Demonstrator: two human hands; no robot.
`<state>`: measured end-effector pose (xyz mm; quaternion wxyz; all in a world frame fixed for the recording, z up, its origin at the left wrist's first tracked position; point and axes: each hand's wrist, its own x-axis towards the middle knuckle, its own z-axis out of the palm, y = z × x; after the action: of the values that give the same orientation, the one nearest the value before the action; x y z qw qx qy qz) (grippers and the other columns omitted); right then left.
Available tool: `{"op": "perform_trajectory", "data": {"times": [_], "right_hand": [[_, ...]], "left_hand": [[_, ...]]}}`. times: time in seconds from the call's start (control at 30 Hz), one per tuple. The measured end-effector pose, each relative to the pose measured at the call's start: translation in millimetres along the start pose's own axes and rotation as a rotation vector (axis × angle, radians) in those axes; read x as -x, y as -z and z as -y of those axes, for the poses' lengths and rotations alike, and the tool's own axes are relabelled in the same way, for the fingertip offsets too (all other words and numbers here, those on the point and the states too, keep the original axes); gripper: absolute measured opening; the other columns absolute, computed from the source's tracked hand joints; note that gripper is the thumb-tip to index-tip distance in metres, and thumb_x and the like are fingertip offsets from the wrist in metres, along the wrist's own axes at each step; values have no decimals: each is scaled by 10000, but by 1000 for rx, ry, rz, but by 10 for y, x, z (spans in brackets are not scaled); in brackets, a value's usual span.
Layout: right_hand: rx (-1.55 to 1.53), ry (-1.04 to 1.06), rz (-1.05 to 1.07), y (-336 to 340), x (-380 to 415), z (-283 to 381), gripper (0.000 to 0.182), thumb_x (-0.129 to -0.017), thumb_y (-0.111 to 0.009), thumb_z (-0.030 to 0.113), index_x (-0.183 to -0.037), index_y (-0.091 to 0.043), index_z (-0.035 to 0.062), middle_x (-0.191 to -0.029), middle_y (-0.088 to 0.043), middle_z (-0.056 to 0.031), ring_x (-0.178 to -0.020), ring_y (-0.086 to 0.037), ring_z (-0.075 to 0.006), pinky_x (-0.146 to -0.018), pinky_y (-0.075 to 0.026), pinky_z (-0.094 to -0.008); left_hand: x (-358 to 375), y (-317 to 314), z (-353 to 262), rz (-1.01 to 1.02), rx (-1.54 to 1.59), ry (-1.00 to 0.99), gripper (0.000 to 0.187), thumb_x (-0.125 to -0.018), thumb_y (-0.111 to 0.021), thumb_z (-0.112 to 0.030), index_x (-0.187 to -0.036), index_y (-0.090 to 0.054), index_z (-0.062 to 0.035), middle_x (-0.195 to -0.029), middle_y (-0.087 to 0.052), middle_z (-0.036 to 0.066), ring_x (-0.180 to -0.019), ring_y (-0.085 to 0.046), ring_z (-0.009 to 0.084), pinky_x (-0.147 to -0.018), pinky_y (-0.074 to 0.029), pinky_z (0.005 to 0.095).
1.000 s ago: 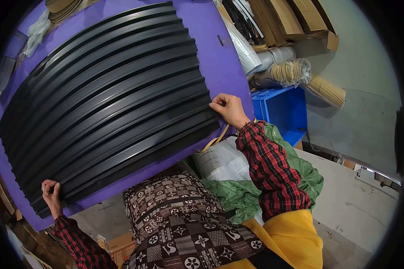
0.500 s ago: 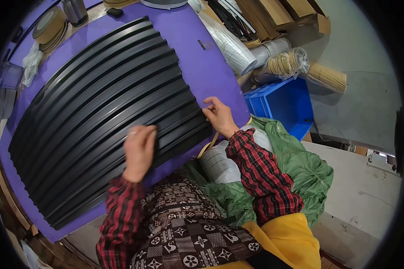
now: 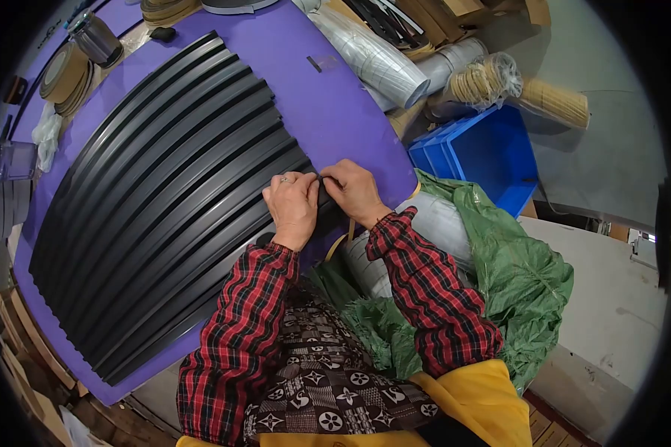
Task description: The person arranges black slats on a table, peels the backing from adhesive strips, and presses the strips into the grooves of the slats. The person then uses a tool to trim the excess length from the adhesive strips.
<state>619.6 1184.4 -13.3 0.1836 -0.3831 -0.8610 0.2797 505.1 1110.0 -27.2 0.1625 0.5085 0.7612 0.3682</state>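
Long black strips lie side by side on the purple tabletop, their ends forming a stepped edge on the right. At the right ends of the strips nearest my body, my left hand and my right hand meet, almost touching. Fingers of both hands are pinched together at the end of a black strip. The exact grip is partly hidden beneath the fingertips. A ring shows on one left finger.
A blue crate stands right of the table, near a green woven sheet over silvery wrapped rolls. More wrapped rolls lie behind. Tape rolls and a dark jar sit at the table's far left.
My left hand has moved right and away from my body, from above the strips to beside my right hand. My right hand has shifted slightly left, onto the strip end. The view has tilted slightly.
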Motion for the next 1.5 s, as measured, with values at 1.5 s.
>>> {"op": "perform_trajectory", "data": {"times": [1.5], "right_hand": [[-1018, -231, 233, -1862, 2625, 2655, 398, -764, -557, 57, -1150, -463, 29, -1132, -516, -81, -1169, -392, -215, -993, -285, -348]], "left_hand": [[2430, 4211, 268, -113, 1332, 172, 211, -917, -399, -150, -997, -509, 11, -745, -554, 55, -671, -515, 140, -636, -437, 259]]}}
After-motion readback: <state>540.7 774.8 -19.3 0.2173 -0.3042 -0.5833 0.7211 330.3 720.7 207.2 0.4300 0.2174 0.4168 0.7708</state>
